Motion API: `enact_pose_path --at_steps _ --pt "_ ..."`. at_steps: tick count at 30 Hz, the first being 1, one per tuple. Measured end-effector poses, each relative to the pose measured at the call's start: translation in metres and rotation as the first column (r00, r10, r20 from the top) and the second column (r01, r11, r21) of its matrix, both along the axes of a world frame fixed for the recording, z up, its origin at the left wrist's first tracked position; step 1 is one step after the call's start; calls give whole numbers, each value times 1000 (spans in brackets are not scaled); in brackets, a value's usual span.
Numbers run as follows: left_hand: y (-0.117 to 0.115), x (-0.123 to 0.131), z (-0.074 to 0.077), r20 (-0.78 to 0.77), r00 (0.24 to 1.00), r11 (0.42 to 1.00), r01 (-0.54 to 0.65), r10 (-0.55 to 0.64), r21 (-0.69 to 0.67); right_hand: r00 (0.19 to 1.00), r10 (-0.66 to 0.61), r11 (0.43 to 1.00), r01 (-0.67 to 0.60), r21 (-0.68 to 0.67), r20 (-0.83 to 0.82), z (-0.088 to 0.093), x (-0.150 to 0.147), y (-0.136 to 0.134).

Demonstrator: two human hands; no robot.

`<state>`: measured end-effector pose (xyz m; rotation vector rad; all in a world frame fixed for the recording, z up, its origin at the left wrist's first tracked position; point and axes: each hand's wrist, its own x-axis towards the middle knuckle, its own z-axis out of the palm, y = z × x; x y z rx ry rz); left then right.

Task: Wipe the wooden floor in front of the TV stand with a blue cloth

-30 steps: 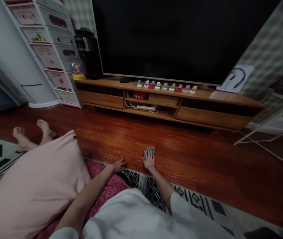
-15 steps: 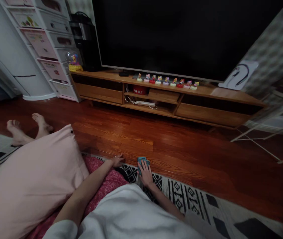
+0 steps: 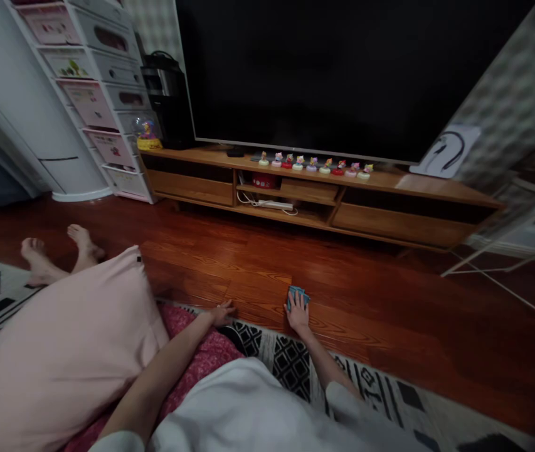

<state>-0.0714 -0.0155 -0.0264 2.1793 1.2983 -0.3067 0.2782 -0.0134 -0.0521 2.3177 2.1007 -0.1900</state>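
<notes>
My right hand (image 3: 299,314) rests over several small blue cards (image 3: 299,291) on the wooden floor, just past the rug's edge. Its fingers lie over their top and the thumb sits along their left side; the near part of the cards is hidden under the palm. To the left, my left hand (image 3: 222,312) holds nothing and lies low by the rug's edge, fingers stretched out and apart. Beneath my left forearm is red patterned cloth (image 3: 196,358). A pink cushion (image 3: 74,333) lies against that arm.
A long wooden TV stand (image 3: 192,185) with a row of small figurines (image 3: 312,164) and a large television (image 3: 318,75) faces me. Bare feet (image 3: 81,245) show beyond the cushion. A patterned rug (image 3: 389,392) lies under me; a metal-legged rack (image 3: 507,270) stands right.
My right hand has moved right and forward from the rug's edge onto the floor, and the blue cards have moved with it. My left hand stays in nearly the same place.
</notes>
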Motion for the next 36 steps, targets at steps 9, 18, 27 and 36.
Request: enact_pose_path --at_steps 9,18,27,36 --pt "0 1 -2 -24 1000 999 0 -1 -46 982 183 983 -181 39 -54 -36 -30 -97" --pt "0 -1 -2 -24 999 1000 22 -22 -13 997 45 998 -47 -31 -61 13 -50 19" --pt "2 0 -9 10 1000 999 -15 15 -40 927 350 935 -355 -12 -138 -10 -79 -47" --pt "0 -1 -4 30 999 998 -18 19 -61 906 381 923 -382 32 -184 -10 -90 -59"
